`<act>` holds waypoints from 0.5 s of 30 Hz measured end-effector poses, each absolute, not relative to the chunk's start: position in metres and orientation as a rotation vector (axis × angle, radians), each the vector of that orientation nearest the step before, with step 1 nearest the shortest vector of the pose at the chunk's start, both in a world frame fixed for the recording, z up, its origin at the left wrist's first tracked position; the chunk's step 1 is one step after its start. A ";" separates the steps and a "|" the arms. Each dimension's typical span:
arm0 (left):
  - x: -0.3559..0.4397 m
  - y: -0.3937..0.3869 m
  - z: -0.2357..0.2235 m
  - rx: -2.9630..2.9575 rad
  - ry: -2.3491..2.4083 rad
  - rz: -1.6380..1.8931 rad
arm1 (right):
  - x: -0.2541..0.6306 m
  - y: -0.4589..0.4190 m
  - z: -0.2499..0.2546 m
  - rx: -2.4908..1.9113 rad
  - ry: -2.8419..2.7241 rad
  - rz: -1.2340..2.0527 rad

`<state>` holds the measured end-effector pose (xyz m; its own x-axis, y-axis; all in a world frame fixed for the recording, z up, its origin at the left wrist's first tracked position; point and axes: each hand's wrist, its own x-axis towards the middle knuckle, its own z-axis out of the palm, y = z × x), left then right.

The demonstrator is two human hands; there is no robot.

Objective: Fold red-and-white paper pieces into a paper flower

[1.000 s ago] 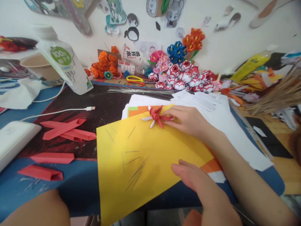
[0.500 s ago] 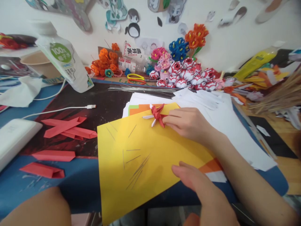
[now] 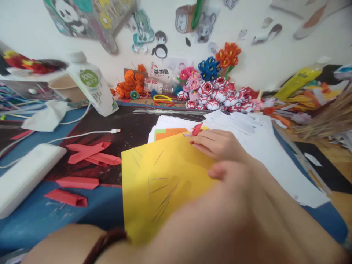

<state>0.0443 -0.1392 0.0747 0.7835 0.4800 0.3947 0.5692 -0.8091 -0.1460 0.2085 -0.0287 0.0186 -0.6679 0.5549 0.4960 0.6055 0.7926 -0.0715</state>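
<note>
My right hand (image 3: 220, 143) is closed around a small red and white folded-paper flower (image 3: 197, 129), just above the top edge of a yellow sheet of paper (image 3: 154, 172). Its fingers cover most of the flower. My left hand (image 3: 220, 198), blurred by motion, reaches in from below, in front of my right wrist; only its thumb tip stands out and the other fingers are hidden. A dark red band (image 3: 106, 244) circles my left wrist. On the yellow sheet lie several short, thin grey wire-like pieces (image 3: 166, 196).
Folded red paper strips (image 3: 93, 154) lie left of the sheet, near a white power bank (image 3: 30, 178) and cable. White paper (image 3: 277, 161) spreads at the right. Along the wall stand a white bottle (image 3: 95, 90), thin wires (image 3: 167, 112) and paper flowers (image 3: 217, 95).
My left hand has moved up toward my right hand, and its wrist band now shows. My right hand covers more of the flower. The view has shifted slightly.
</note>
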 end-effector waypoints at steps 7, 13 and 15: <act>0.005 -0.034 0.051 -2.547 -1.137 -0.830 | 0.214 -0.025 0.021 -0.948 -2.358 0.036; 0.004 -0.025 0.019 -2.665 -1.119 -0.724 | 0.213 -0.023 0.016 -0.879 -2.283 0.079; 0.008 -0.025 0.014 -2.625 -1.172 -0.700 | 0.210 -0.023 0.015 -0.837 -2.248 0.126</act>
